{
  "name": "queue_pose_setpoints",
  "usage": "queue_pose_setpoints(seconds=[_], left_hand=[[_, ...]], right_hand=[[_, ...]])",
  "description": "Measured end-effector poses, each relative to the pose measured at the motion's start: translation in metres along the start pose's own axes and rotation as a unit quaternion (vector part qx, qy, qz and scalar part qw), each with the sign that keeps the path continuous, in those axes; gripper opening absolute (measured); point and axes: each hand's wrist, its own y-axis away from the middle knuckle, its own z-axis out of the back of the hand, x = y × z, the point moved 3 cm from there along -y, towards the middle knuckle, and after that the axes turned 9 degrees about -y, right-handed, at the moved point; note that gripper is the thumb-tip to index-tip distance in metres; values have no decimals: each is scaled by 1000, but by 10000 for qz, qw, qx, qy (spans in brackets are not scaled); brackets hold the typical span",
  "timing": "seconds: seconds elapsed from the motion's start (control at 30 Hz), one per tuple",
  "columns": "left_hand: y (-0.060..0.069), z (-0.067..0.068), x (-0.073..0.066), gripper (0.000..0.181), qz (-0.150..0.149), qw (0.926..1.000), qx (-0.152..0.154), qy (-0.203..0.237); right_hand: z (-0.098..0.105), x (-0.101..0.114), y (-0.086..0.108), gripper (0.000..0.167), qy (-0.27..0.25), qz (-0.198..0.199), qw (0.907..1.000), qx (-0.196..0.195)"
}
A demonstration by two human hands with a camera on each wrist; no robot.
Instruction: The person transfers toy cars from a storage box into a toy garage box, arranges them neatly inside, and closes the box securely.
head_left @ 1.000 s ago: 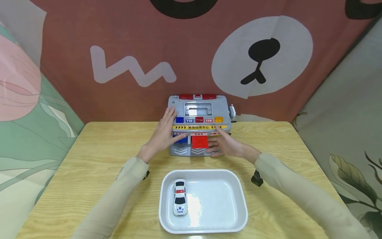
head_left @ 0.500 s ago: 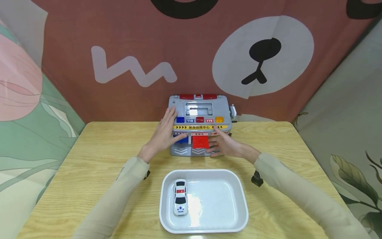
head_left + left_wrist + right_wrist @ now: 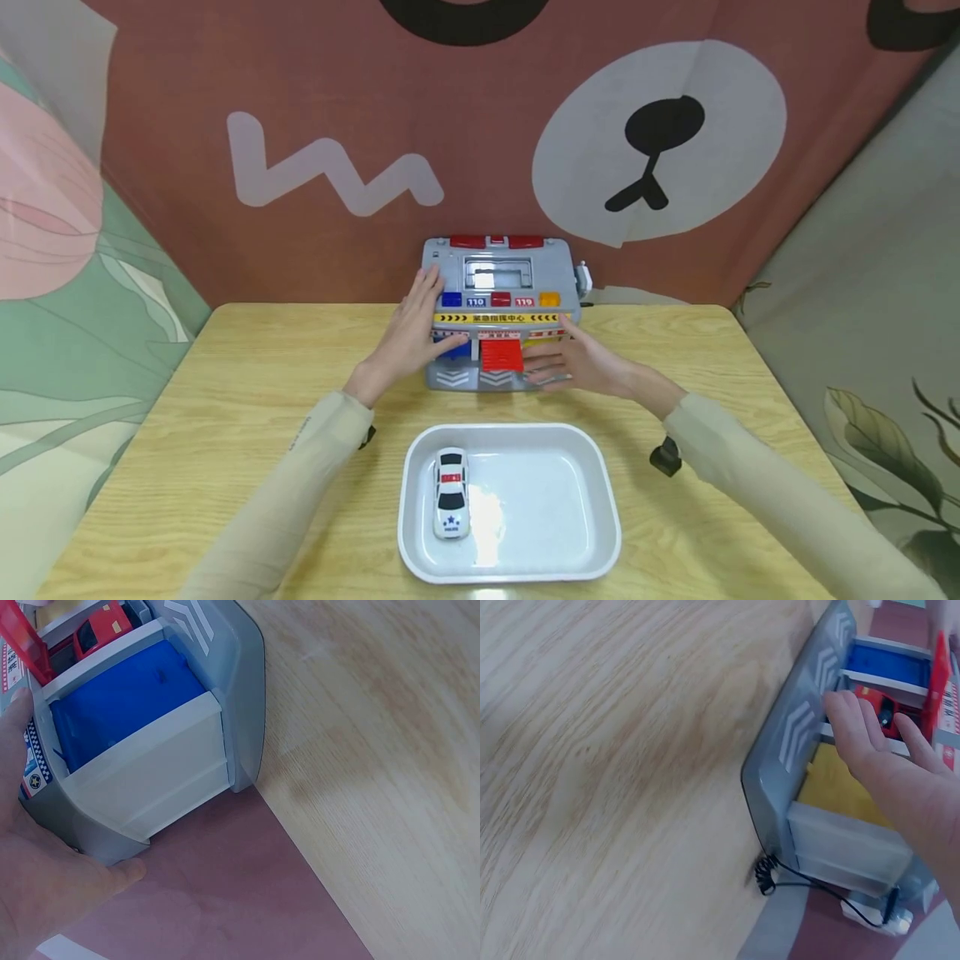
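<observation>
A grey toy station [image 3: 442, 283] stands at the table's back edge, with a blue door [image 3: 124, 701] down, a yellow door [image 3: 840, 784] down and a red door [image 3: 502, 356] raised. Behind the raised door a red toy car [image 3: 103, 628] sits in the middle bay. My left hand [image 3: 408, 333] grips the station's left side, thumb in front of the blue door. Beside the red door is my right hand [image 3: 588, 362], fingers extended before the middle and right bays; in the right wrist view the hand [image 3: 892, 765] holds nothing.
Nearer the front of the table is a white tray [image 3: 543, 575], with a white police car [image 3: 452, 493] at its left. A white handset [image 3: 583, 280] hangs on the station's right side, with a coiled black cord [image 3: 765, 874]. A patterned cloth hangs behind.
My right hand has shifted slightly to the right, uncovering part of the yellow door. My left hand stays where it was on the station, and the red door remains raised.
</observation>
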Motion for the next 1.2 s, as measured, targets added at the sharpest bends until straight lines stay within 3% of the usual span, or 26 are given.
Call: queue_pose_setpoints(seconds=[0.4, 0.53, 0.63, 0.7, 0.83, 0.9, 1.0, 1.1, 1.13, 1.2], left_hand=[[-1, 0, 1, 100, -11, 10000, 35, -62], [-2, 1, 0, 100, -39, 10000, 21, -40], [-2, 2, -1, 100, -30, 10000, 10, -30], [-2, 2, -1, 100, -16, 10000, 9, -33], [-1, 1, -1, 100, -21, 10000, 15, -46], [-1, 0, -1, 99, -40, 10000, 17, -35], [-1, -1, -1, 99, -89, 10000, 13, -11], [-1, -1, -1, 99, -116, 9999, -7, -42], [-1, 0, -1, 99, -110, 9999, -21, -65], [-1, 0, 0, 99, -95, 9999, -40, -113]], right_hand=[[-2, 9, 20, 77, 389, 107, 9988, 266], [-4, 25, 27, 65, 1203, 382, 9918, -202], [-9, 39, 28, 51, 2108, 772, 9709, -836], [-15, 47, 26, 43, 2708, 1083, 9491, -1190], [-31, 58, 17, 31, 3913, 1742, 8875, -1701], [-40, 61, 11, 31, 4502, 1987, 8501, -1877], [-53, 64, -1, 42, 5475, 2235, 7806, -2023], [-64, 65, -15, 58, 6309, 2188, 7165, -2018], [-67, 65, -20, 63, 6519, 2139, 7002, -1973], [-73, 64, -30, 70, 6815, 1970, 6802, -1848]])
